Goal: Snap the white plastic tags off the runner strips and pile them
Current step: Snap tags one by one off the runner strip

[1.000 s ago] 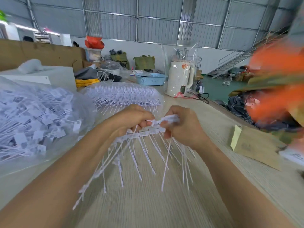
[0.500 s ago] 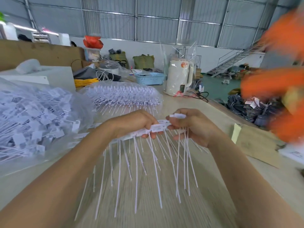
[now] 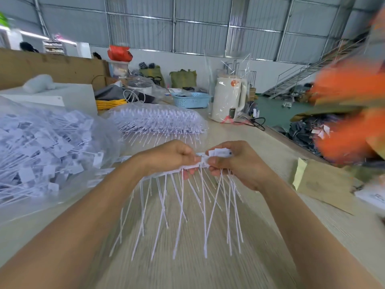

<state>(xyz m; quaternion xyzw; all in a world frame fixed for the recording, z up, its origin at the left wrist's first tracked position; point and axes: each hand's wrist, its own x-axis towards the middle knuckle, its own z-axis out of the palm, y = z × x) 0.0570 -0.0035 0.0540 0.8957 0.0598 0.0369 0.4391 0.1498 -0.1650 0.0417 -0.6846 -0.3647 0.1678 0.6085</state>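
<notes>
A runner strip (image 3: 166,173) of white plastic tags is held above the wooden table (image 3: 187,268), its long thin tails hanging down. My left hand (image 3: 168,156) grips the strip from the left. My right hand (image 3: 235,163) pinches a small bunch of white tags (image 3: 220,152) at the strip's right end, and their tails (image 3: 229,205) hang below the fist. At the left lies a big pile of loose tags (image 3: 41,151) on clear plastic. Behind my hands sits a clear bag of stacked runner strips (image 3: 158,119).
A white kettle (image 3: 227,99) in clear wrap and a blue basket (image 3: 191,100) stand at the back of the table. A brown envelope (image 3: 320,184) lies at the right edge. Blurred orange cloth (image 3: 352,113) moves at the far right. A white box (image 3: 68,97) stands back left.
The strip has been lifted and turned so the tails hang straight down. More tags are now bunched in my right hand. The orange blur at the right keeps shifting.
</notes>
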